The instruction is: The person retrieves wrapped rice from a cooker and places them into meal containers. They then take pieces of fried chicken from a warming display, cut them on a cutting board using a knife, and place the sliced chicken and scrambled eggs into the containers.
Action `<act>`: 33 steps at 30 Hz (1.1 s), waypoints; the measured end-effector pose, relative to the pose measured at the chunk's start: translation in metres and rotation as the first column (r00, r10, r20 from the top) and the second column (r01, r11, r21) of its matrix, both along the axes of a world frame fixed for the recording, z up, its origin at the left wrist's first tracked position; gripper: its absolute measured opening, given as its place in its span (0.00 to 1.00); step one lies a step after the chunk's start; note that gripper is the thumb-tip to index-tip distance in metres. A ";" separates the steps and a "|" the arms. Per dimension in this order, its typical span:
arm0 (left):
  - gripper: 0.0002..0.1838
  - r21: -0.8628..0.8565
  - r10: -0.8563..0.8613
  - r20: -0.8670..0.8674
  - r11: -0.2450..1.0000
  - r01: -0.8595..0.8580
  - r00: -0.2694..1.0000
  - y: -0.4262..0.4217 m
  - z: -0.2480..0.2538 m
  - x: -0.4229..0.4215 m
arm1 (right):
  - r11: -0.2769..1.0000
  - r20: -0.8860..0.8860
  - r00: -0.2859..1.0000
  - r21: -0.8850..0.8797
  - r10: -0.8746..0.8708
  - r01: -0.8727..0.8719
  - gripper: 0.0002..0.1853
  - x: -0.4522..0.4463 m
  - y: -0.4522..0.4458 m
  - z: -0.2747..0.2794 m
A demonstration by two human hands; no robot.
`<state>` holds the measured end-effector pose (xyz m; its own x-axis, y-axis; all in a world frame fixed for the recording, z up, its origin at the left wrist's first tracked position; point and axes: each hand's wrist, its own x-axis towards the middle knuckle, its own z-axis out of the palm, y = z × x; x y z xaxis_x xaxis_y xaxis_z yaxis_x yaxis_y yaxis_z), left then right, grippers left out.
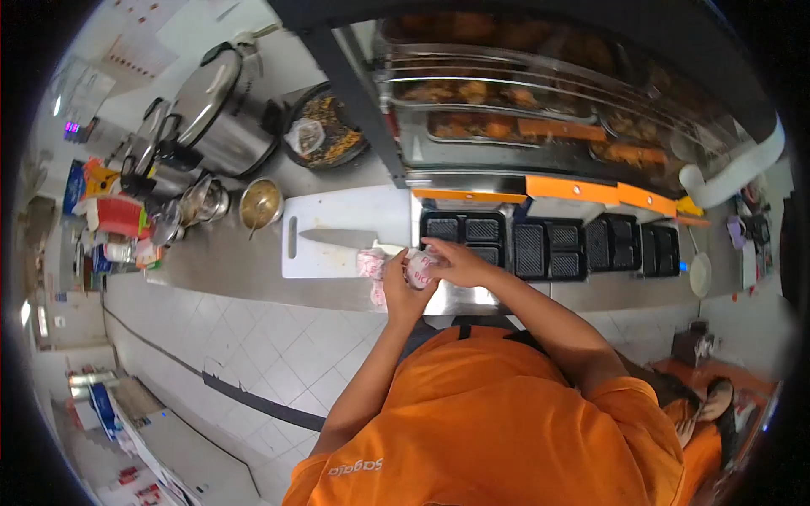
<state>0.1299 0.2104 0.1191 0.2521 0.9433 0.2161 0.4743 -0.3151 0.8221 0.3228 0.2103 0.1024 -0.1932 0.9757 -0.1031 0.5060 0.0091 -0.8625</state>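
Observation:
Both my hands meet at the counter's front edge around a white wrapped bundle with red print (421, 268). My left hand (407, 291) grips its left side, fingers bent around it. From the right, my right hand (458, 263) holds the other side and top. A second crumpled printed wrapper (371, 268) lies just left of my left hand, at the cutting board's edge. On the white cutting board (325, 211) rests a large knife (339, 239), its handle end near my hands. What is inside the bundle is hidden.
Black compartment trays (548, 250) line the counter to the right. Behind them stands a glass case of food (489, 126). At left are a metal bowl with a spoon (261, 204), a dark pan (325, 126) and large pots (221, 110). Another person's hand (688, 426) shows at lower right.

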 end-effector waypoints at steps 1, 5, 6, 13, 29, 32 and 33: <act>0.51 -0.040 -0.083 0.020 0.996 0.083 0.996 -0.006 0.011 0.005 | 0.993 -0.128 0.991 -0.112 -0.044 0.030 0.36 -0.001 -0.010 0.008; 0.63 0.182 -0.144 -0.224 0.965 0.187 0.964 0.006 0.036 -0.001 | 0.899 -0.327 0.864 -0.346 -0.384 0.269 0.32 0.055 -0.058 0.018; 0.64 0.307 -0.005 -0.294 0.947 0.099 0.956 0.016 0.027 -0.009 | 0.867 -0.309 0.824 -0.324 -0.475 0.378 0.31 0.077 -0.073 0.010; 0.43 -0.073 0.103 -0.563 0.982 -0.173 0.820 0.071 -0.038 -0.066 | 0.779 0.245 0.807 -0.221 -0.537 0.586 0.24 0.163 -0.122 -0.015; 0.66 -0.031 -0.533 -0.232 0.840 0.542 0.814 -0.019 0.099 0.055 | 0.764 -0.718 0.265 -0.626 -0.643 0.156 0.23 0.116 -0.144 0.072; 0.66 -0.166 -0.197 -0.619 0.979 0.118 0.760 -0.002 0.036 -0.018 | 0.612 -0.668 0.016 -0.672 -0.744 0.418 0.21 0.172 -0.176 0.070; 0.67 -0.093 -0.102 -0.618 0.994 0.057 0.779 0.002 0.008 -0.045 | 0.592 -0.690 -0.009 -0.627 -0.724 0.506 0.21 0.194 -0.185 0.068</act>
